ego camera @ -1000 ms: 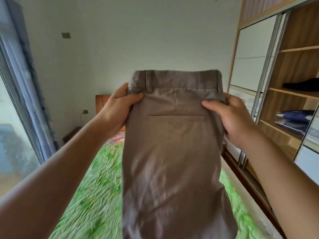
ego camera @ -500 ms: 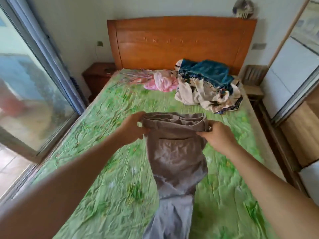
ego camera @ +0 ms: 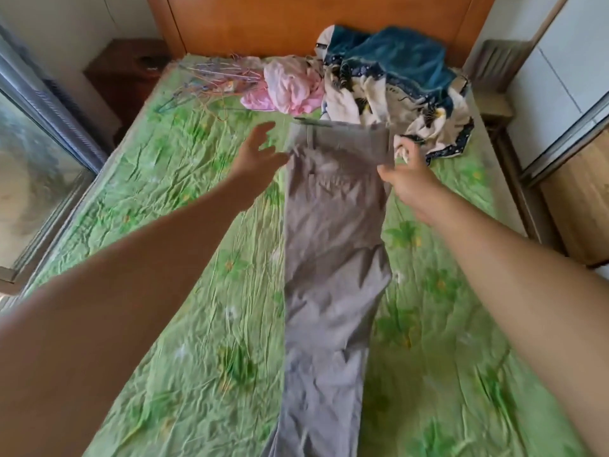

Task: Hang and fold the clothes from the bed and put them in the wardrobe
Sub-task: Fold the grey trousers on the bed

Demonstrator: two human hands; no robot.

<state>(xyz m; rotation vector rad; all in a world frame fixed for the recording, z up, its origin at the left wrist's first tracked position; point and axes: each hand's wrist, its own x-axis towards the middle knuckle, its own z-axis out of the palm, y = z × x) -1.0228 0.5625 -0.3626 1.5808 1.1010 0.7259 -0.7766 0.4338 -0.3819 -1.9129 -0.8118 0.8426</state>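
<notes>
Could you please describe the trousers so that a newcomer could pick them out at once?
Find the green-sheeted bed below the wooden headboard. Down its middle lie the trousers, waistband toward the heaped clothes. They alone are plain grey-brown and spread out long and flat; the heap is crumpled pink, blue and cream.

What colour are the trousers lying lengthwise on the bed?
The trousers are a plain greyish brown, clearest in the head view.

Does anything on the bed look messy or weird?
Yes. Near the headboard, the wire hangers lie tangled, and the pink garment and blue-and-cream cloth beside them are crumpled heaps. The grey trousers lie straight.
</notes>
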